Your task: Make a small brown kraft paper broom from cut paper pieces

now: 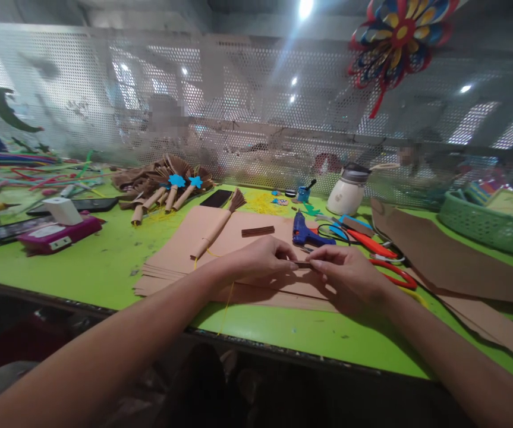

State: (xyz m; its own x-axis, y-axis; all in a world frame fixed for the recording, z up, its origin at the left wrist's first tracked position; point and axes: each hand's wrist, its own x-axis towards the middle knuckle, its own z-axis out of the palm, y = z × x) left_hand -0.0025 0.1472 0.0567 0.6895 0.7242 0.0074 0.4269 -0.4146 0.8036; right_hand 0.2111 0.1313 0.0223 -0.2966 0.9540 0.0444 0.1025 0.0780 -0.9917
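In the head view, the left hand (267, 254) and right hand (349, 272) each pinch an end of a short brown strip (303, 265), thumbs and fingers clamped on it, just above a paper stack (180, 252) on the green table (117, 255). Taking that strip as the clock's centre, a pleated piece (257, 231) lies near at 10 o'clock, and a fringed roll (215, 233) rests on the paper between 9 and 10. The blue glue gun (301, 230) sits at 12, a white jar (346, 194) farther off at 1, and a red handle (396, 272) at 3, beside the right hand. Rolls with blue cut-outs (176, 181) lie well away at 10, and a purple socket (66, 236) at 9.
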